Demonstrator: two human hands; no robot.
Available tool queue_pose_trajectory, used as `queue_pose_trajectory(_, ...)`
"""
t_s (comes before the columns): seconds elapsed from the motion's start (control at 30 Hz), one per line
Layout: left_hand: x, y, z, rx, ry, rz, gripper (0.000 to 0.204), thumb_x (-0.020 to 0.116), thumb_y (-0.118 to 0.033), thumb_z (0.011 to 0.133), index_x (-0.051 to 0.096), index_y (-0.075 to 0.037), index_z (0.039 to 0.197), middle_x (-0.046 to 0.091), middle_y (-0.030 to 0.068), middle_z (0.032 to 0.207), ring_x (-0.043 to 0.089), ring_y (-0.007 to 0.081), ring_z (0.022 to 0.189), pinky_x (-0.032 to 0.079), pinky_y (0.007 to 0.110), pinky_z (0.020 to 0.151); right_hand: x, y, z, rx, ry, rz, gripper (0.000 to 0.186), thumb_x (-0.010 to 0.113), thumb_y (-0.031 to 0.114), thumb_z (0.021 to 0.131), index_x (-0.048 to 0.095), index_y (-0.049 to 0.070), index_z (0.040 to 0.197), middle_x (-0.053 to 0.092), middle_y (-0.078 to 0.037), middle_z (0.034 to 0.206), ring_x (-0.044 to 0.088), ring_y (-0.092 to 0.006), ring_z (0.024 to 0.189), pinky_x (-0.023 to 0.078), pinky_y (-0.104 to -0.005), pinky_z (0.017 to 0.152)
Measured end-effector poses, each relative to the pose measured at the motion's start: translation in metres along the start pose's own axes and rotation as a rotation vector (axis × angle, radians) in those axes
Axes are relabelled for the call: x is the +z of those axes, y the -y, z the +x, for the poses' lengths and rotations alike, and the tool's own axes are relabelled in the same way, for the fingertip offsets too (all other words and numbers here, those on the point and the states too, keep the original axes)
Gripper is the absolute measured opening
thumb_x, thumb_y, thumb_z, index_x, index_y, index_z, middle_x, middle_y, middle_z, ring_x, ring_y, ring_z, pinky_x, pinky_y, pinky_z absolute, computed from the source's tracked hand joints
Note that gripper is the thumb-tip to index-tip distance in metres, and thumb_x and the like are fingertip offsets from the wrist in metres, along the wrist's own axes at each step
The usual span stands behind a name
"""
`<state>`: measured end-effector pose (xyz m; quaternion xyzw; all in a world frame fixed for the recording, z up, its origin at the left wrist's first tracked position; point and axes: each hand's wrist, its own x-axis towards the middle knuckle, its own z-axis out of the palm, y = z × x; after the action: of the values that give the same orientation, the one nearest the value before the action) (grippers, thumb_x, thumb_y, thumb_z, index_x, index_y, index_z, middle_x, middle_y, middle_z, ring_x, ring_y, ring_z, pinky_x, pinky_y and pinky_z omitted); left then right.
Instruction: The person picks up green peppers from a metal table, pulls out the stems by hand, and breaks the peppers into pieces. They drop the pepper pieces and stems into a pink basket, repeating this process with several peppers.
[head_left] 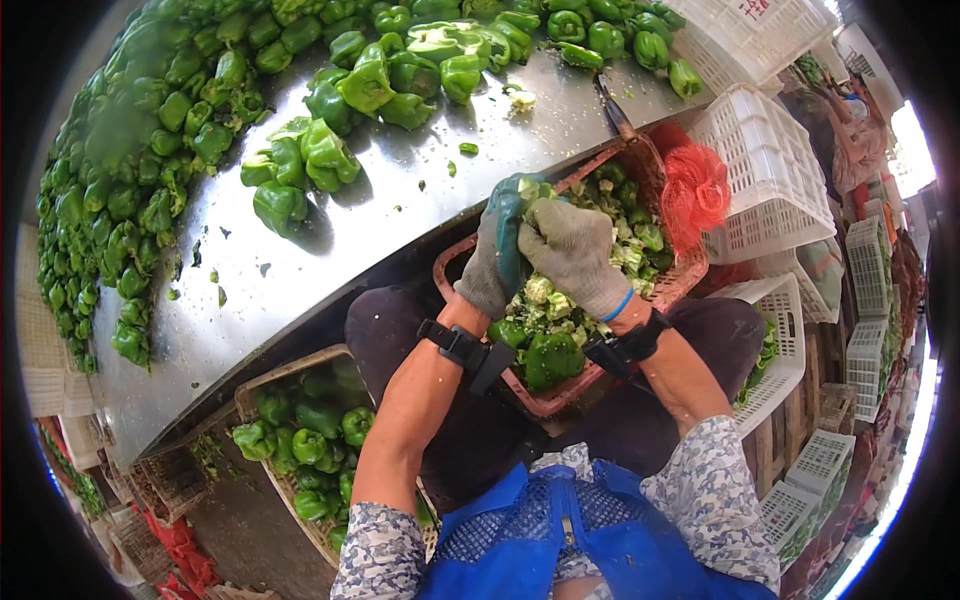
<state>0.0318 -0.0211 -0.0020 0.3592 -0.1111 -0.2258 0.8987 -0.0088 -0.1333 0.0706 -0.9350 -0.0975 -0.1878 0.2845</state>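
Observation:
My left hand (492, 255), in a grey glove with a teal coating, is closed in front of me above a pink basket (545, 405). A pale green bit of a green bell pepper (534, 189) shows at its fingertips; the gloves hide the rest. Pressed close against it is my right hand (577, 252), gloved in grey, its fingers curled in; what they grip is hidden. Below both hands the basket holds pale pepper cores (540, 292) and some green peppers, with a whole green pepper (553, 361) at its near end.
A metal table (400, 205) carries a large heap of green peppers (120, 150). A knife (614, 108) lies at its edge. A crate of peppers (262, 385) stands at my left; white crates (765, 165) and red netting (695, 190) are at my right.

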Motion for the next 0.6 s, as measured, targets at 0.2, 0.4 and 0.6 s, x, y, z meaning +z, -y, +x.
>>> queue_pose_trajectory(0.2, 0.016, -0.012, 0.003, -0.01, -0.093, -0.434, 0.046, 0.057, -0.046, 0.101, 0.049, -0.013, 0.132, 0.063, 0.0122, 0.112, 0.064, 0.0253, 0.1, 0.057, 0.038, 0.085, -0.029, 0.017, -0.016, 0.112, -0.269, 0.365, 0.021, 0.076, 0.023, 0.086, 0.067, 0.005, 0.08, 0.065, -0.014, 0.071, 0.065, -0.0309, 0.06, 0.048, -0.0368, 0.053)
queue_pose_trajectory(0.4, 0.03, -0.028, 0.003, -0.1, -0.025, -0.621, 0.051, 0.052, -0.048, 0.102, 0.05, -0.015, 0.14, 0.062, 0.0153, 0.125, 0.063, 0.0318, 0.112, 0.054, 0.046, 0.092, -0.045, -0.015, -0.047, 0.163, 0.04, -0.072, 0.02, 0.076, 0.008, 0.078, 0.06, 0.008, 0.091, 0.065, -0.011, 0.09, 0.066, -0.0351, 0.073, 0.053, -0.0424, 0.064)
queue_pose_trajectory(0.6, 0.026, -0.017, 0.0, -0.095, 0.086, -0.554, 0.052, 0.049, -0.046, 0.103, 0.049, -0.013, 0.143, 0.061, 0.0152, 0.131, 0.058, 0.0303, 0.122, 0.046, 0.045, 0.108, -0.039, 0.01, -0.029, -0.092, -0.08, 0.033, 0.046, 0.074, 0.008, 0.078, 0.057, 0.017, 0.12, 0.062, -0.01, 0.116, 0.069, -0.0336, 0.083, 0.058, -0.0404, 0.065)
